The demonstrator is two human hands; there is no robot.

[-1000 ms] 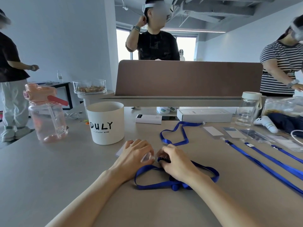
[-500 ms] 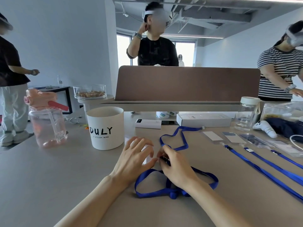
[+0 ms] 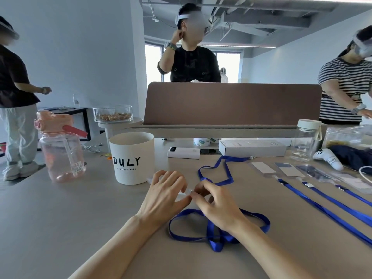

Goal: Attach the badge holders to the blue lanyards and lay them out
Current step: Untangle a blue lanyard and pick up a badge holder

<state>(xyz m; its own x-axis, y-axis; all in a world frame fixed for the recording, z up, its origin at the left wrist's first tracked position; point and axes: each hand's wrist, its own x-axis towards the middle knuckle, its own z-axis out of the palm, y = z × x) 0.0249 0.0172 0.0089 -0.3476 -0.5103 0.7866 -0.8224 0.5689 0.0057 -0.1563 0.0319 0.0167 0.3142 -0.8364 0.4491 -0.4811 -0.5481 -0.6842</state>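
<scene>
Blue fabric lanyard (image 3: 259, 218) lies in loose loops on a grey table (image 3: 60, 228), running under and behind the right hand (image 3: 217, 204). Another stretch loops away just beyond the fingertips. The right hand's thumb and fingers are bent together and pinch the lanyard's end; the clip itself is hidden by the fingers. The left hand (image 3: 165, 195) meets it fingertip to fingertip, its fingers curled over a small clear plastic badge holder (image 3: 186, 192) and its thumb pressed to the holder's edge. Only a sliver of the holder shows between the two hands. Beyond the left hand stands a white cylindrical cup lettered DULY (image 3: 131, 158). Well to the right of the grip, three more blue lanyards with clear holders attached (image 3: 322, 206) lie in straight rows.
</scene>
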